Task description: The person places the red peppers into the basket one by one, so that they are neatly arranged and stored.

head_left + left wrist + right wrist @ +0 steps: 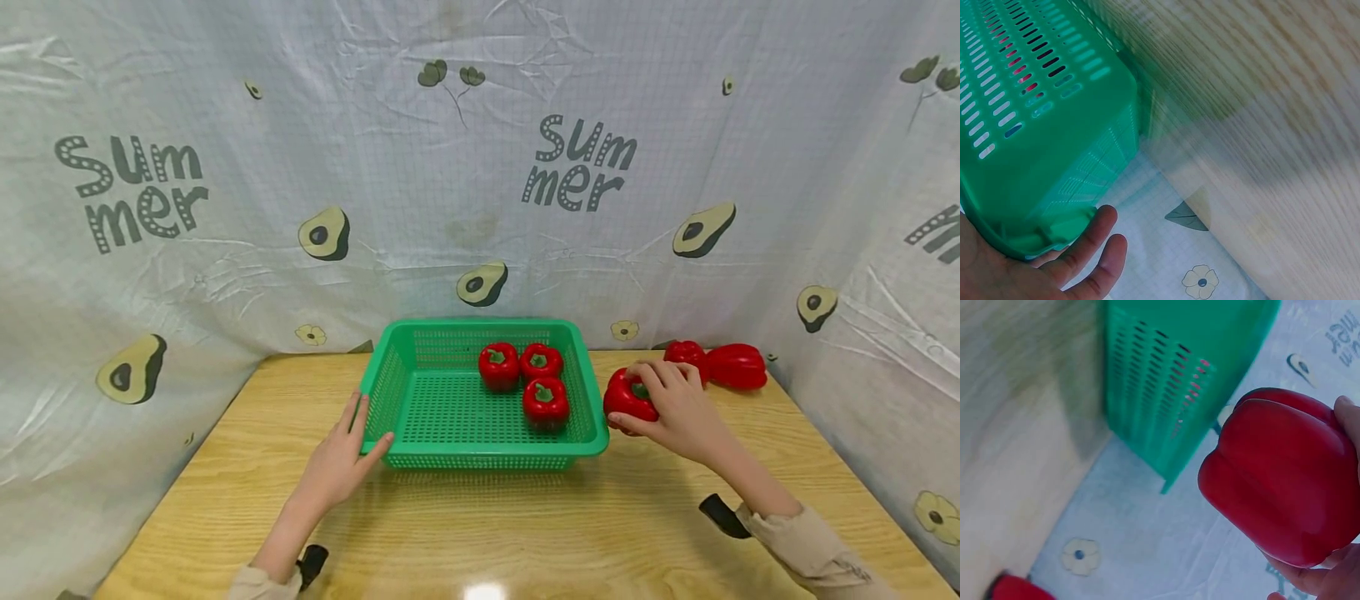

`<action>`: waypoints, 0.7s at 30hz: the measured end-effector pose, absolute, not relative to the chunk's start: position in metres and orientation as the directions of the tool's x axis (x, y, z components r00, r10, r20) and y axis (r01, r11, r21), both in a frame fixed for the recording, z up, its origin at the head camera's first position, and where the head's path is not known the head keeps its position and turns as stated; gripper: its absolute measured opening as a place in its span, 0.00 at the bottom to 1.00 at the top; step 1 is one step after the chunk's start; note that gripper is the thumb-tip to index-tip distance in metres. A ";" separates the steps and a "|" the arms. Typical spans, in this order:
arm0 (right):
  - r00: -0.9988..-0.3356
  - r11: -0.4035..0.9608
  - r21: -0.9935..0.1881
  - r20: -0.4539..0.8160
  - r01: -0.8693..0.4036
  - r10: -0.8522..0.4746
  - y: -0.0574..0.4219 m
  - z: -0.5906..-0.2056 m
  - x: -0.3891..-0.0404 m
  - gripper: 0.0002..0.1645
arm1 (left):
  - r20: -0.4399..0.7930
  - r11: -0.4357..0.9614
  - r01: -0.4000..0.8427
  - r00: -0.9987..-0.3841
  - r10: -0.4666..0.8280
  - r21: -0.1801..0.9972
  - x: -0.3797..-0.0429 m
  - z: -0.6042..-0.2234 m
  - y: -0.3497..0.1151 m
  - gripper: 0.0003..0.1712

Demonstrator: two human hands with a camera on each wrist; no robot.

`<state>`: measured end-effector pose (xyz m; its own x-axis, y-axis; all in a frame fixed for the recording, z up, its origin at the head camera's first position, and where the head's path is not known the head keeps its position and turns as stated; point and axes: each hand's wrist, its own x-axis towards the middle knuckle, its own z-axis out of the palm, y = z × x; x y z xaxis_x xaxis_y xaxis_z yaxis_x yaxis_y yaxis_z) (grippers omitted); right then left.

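Observation:
My right hand (678,410) grips a red bell pepper (621,402) just outside the right wall of a green plastic basket (480,448). In the right wrist view the held bell pepper (1285,475) fills the right side, with fingertips at its edges. At the basket's front left corner my left hand (337,458) rests on the rim, thumb and fingers spread. The left wrist view has its fingers (1094,244) by the basket corner. Inside the basket, toward its right, stand three red bell peppers (546,403), green stems up.
Two more red peppers (738,367) lie at the table's back right, one upright and one on its side. The wooden table (480,533) runs back to a white printed cloth (405,167) hanging behind and at both sides.

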<state>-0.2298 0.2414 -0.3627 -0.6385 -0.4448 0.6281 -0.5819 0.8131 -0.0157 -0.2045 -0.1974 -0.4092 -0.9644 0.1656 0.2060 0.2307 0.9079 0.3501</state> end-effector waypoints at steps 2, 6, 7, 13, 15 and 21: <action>-0.632 0.803 -0.011 0.622 -0.596 -0.462 0.236 -0.357 -0.233 0.33 | 0.208 0.909 0.232 -0.964 0.167 0.346 -0.205 -0.409 -0.198 0.44; -0.613 0.779 0.004 0.615 -0.627 -0.496 0.225 -0.348 -0.238 0.34 | 0.202 0.910 0.229 -0.965 0.166 0.347 -0.205 -0.409 -0.199 0.45; -0.608 0.774 0.006 0.616 -0.633 -0.502 0.222 -0.345 -0.240 0.35 | 0.201 0.909 0.229 -0.965 0.166 0.349 -0.205 -0.409 -0.198 0.45; -0.606 0.758 0.002 0.600 -0.652 -0.523 0.200 -0.327 -0.248 0.37 | 0.203 0.910 0.224 -0.966 0.160 0.349 -0.205 -0.408 -0.197 0.44; -0.606 0.750 -0.003 0.591 -0.662 -0.533 0.192 -0.321 -0.253 0.36 | 0.206 0.911 0.224 -0.965 0.159 0.346 -0.204 -0.407 -0.198 0.44; -0.562 0.695 -0.015 0.602 -0.719 -0.568 0.171 -0.310 -0.269 0.30 | 0.210 0.912 0.228 -0.964 0.162 0.342 -0.203 -0.407 -0.197 0.44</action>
<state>-0.2686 0.1714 -0.3102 -0.5616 -0.5677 0.6020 -0.7187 0.6951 -0.0150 -0.2030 -0.1971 -0.4068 -0.9642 0.1619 0.2101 0.2276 0.9118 0.3419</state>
